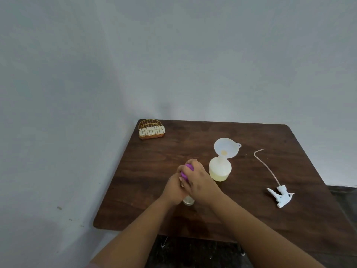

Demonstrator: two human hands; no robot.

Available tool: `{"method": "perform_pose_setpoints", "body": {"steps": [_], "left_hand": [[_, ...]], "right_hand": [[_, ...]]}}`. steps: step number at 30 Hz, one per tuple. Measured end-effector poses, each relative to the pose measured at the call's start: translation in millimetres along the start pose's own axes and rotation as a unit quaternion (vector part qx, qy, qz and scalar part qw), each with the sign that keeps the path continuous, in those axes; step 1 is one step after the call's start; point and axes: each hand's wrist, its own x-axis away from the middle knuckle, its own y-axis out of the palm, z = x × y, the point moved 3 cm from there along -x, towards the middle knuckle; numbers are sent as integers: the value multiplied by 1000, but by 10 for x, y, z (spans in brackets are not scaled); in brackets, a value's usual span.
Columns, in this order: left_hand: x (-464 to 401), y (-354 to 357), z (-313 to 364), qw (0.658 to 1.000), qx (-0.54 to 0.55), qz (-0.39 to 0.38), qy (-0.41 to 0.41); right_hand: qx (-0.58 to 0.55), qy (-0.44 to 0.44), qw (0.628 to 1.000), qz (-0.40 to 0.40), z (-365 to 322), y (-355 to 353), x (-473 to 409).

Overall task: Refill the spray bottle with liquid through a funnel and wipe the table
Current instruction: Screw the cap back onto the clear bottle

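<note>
Both hands clamp the refill bottle mid-table: left hand [173,187] grips its body, right hand [195,180] wraps the purple cap [188,168]. Twist gently, steady base; spray bottle [220,170] with funnel [227,147] stands just right.

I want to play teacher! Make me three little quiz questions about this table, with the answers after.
1. True or false: the funnel sits in the neck of the spray bottle.
2. Which thing lies nearest the table's right edge? A) the wire napkin holder B) the white trigger sprayer C) the funnel
3. What colour is the cap of the refill bottle that both hands grip?

Key
1. True; yellowish liquid shows in the bottle's lower part.
2. B; its tube points towards the wall.
3. Purple; the right hand wraps over it, the left hand holds the bottle below.
</note>
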Motion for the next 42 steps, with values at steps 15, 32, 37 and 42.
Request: {"method": "perform_pose_setpoints", "body": {"steps": [15, 32, 37, 42], "left_hand": [[38, 31, 0, 993, 113, -12, -20], [90, 37, 109, 998, 16, -14, -52], [96, 90, 105, 998, -10, -8, -65], [167, 108, 91, 998, 36, -5, -42]], "right_hand": [[111, 21, 993, 25, -92, 51, 14], [164, 163, 969, -88, -228, -205, -164], [189, 179, 961, -95, -235, -269, -80], [191, 184, 959, -102, -141, -331, -22]]}}
